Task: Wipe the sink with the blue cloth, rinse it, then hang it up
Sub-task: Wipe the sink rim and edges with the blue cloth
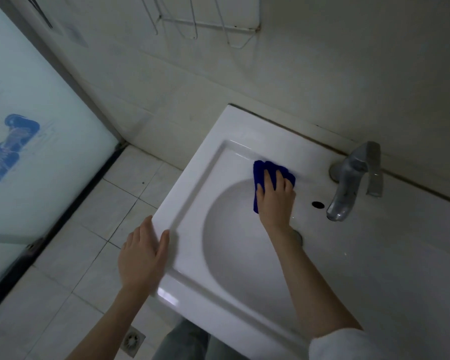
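sleeve (348,344) | left hand (140,258) flat on sink (192,203) edge | right hand (276,201) spread, pressing blue cloth (260,170)

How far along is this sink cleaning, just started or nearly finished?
Nothing looks finished yet. Wiping is in hand: the right hand presses the blue cloth flat on the back ledge of the sink while the left hand rests on its rim. Remaining: rinsing, as no water runs from the faucet, and hanging the cloth up.

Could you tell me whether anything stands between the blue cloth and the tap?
Nothing visible does. The right hand presses the blue cloth on the sink's back ledge; only bare ceramic and the overflow hole separate it from the tap.
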